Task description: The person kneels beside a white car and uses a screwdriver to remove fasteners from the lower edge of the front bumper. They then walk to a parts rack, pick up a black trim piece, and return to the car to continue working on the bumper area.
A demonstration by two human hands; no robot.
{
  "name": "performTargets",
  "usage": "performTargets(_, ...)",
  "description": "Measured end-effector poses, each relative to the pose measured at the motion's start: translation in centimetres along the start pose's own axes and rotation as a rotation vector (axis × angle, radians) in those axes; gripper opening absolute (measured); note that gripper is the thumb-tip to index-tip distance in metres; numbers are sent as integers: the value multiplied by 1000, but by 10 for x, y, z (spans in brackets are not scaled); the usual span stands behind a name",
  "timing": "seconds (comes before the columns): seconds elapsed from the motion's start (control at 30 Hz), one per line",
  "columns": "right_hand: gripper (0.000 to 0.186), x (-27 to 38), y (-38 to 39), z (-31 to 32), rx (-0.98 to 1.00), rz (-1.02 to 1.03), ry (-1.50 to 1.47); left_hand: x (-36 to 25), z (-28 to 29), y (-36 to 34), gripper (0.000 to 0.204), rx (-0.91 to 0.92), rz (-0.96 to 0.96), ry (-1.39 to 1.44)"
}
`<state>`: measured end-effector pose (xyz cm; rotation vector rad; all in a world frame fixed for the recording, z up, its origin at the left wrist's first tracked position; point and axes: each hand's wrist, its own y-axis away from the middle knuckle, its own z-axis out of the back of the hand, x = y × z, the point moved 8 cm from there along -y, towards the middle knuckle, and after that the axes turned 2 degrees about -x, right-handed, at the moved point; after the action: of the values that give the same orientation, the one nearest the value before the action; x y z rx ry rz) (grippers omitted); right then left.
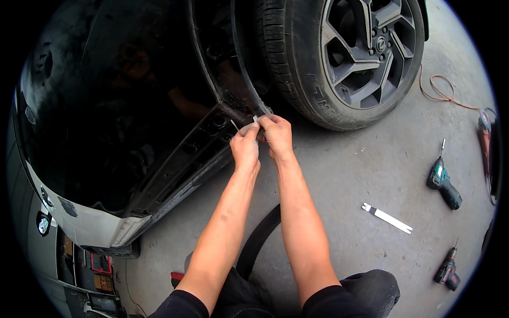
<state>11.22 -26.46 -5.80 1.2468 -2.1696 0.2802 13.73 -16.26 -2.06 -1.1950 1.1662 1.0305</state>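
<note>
From the head camera, a grey concrete floor (350,175) spreads under a black car (122,106), whose sill (185,164) runs down to the left and whose wheel (350,53) stands at the top right. On the floor to the right lie a teal drill (444,183), a white pry tool (387,218), a second, dark drill (447,269) and an orange cable (442,90). A black strip (260,238) lies between the forearms. No container can be made out.

Both hands meet at the lower corner of the wheel arch, where the sill ends. The left hand (245,148) and right hand (277,135) touch, their fingers closed in a pinch on a small pale clip (254,121) held just against the car's edge; its exact shape is too small to tell.
</note>
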Motion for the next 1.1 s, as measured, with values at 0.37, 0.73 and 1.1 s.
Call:
performTargets(0.37, 19, 18, 1, -1, -167, 203, 449, 7, 3, -3, 13, -26, -16, -9)
performTargets(0.73, 15, 9, 1, 3, -51, 231, 259, 19, 8, -6, 15, 31, 34, -17)
performTargets(1.1, 15, 26, 11, -3, -221, 297, 591, 21, 7, 0, 16, 42, 53, -58)
